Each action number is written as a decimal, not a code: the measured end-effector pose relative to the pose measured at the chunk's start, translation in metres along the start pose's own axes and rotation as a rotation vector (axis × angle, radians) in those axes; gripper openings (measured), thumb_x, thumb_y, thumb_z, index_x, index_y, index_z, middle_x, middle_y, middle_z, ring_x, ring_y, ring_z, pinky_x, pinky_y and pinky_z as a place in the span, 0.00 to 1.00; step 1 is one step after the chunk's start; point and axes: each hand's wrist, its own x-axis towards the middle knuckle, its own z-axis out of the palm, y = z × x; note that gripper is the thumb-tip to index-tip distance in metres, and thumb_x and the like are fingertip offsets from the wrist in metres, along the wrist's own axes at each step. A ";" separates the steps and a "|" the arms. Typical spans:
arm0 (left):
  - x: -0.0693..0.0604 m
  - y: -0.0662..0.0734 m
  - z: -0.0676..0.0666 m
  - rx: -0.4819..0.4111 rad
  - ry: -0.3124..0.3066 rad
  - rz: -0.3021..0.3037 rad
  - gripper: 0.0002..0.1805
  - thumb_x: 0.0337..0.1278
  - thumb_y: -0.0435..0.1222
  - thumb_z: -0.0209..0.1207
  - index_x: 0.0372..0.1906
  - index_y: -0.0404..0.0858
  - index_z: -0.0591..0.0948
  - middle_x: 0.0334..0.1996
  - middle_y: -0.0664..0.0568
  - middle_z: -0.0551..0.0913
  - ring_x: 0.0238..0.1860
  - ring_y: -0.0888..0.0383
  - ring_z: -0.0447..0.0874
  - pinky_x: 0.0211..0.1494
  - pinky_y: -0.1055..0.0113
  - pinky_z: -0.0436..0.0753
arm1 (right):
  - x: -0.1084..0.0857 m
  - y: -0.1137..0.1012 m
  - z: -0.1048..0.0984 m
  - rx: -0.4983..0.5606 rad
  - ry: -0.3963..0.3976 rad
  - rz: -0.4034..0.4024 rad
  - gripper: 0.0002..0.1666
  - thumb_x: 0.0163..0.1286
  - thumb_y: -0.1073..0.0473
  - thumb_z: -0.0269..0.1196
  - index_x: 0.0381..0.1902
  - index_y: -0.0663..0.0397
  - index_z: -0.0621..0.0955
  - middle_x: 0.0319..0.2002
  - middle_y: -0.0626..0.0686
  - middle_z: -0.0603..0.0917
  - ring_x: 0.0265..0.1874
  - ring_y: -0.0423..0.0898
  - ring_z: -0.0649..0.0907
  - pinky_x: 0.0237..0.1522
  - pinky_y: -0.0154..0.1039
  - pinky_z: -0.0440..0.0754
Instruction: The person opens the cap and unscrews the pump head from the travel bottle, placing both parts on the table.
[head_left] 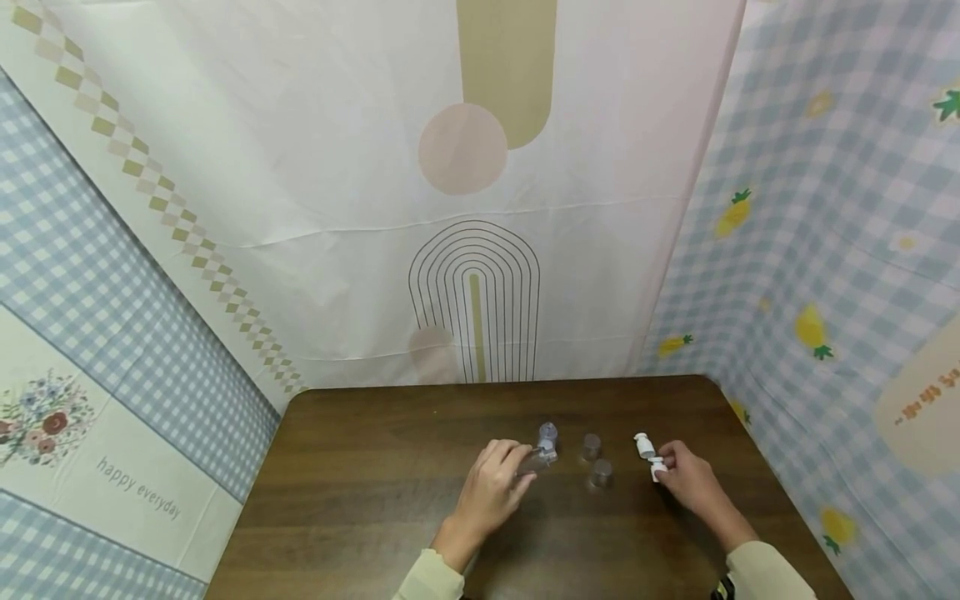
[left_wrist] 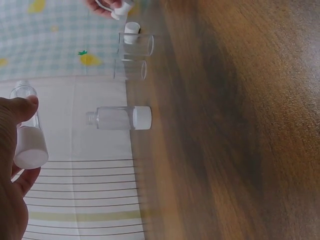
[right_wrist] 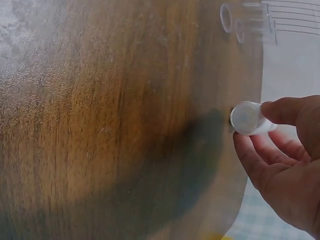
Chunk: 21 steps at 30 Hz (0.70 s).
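Note:
My left hand (head_left: 491, 483) grips a small clear bottle (left_wrist: 31, 112) with a white base, held tilted above the table with its open neck away from the palm. A matching clear bottle (left_wrist: 116, 118) stands upright on its white base just beyond. At the right, the thumb and fingers of my right hand (head_left: 690, 479) pinch a white pump head (right_wrist: 246, 119); its round hollow underside faces the right wrist camera. Close by, another white pump head (head_left: 644, 446) rests on the table.
Two clear cylindrical covers (head_left: 591, 447) (head_left: 602, 474) stand between the hands on the brown wooden table (head_left: 360, 483). A patterned cloth (head_left: 337, 292) hangs behind the table's far edge, and checked cloth (head_left: 787, 250) hangs along the right side.

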 end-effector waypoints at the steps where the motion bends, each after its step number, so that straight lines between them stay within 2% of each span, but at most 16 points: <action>1: 0.000 0.000 0.000 -0.001 0.001 0.001 0.24 0.42 0.37 0.81 0.47 0.37 0.86 0.41 0.51 0.84 0.41 0.57 0.82 0.48 0.66 0.83 | 0.001 0.001 0.000 0.005 -0.014 0.019 0.18 0.62 0.67 0.68 0.48 0.68 0.77 0.38 0.59 0.87 0.38 0.53 0.85 0.40 0.46 0.81; 8: 0.000 0.001 0.003 -0.015 0.013 0.009 0.24 0.41 0.36 0.81 0.47 0.36 0.85 0.41 0.51 0.84 0.41 0.57 0.82 0.48 0.67 0.84 | 0.006 0.006 0.003 -0.018 -0.054 0.050 0.16 0.61 0.66 0.69 0.44 0.67 0.78 0.35 0.57 0.86 0.35 0.50 0.83 0.39 0.45 0.80; 15: -0.002 0.005 0.003 -0.036 -0.039 -0.037 0.23 0.45 0.36 0.79 0.49 0.38 0.85 0.43 0.51 0.84 0.44 0.57 0.83 0.51 0.70 0.84 | 0.010 0.010 0.005 -0.011 -0.115 0.083 0.15 0.64 0.65 0.68 0.45 0.69 0.79 0.35 0.56 0.87 0.35 0.48 0.83 0.38 0.43 0.80; 21: -0.002 0.006 0.004 -0.042 -0.047 -0.037 0.23 0.46 0.36 0.79 0.49 0.38 0.85 0.43 0.52 0.84 0.45 0.58 0.83 0.52 0.70 0.83 | 0.012 0.011 0.005 -0.042 -0.123 0.077 0.13 0.65 0.65 0.67 0.44 0.69 0.81 0.35 0.56 0.87 0.34 0.49 0.83 0.38 0.44 0.80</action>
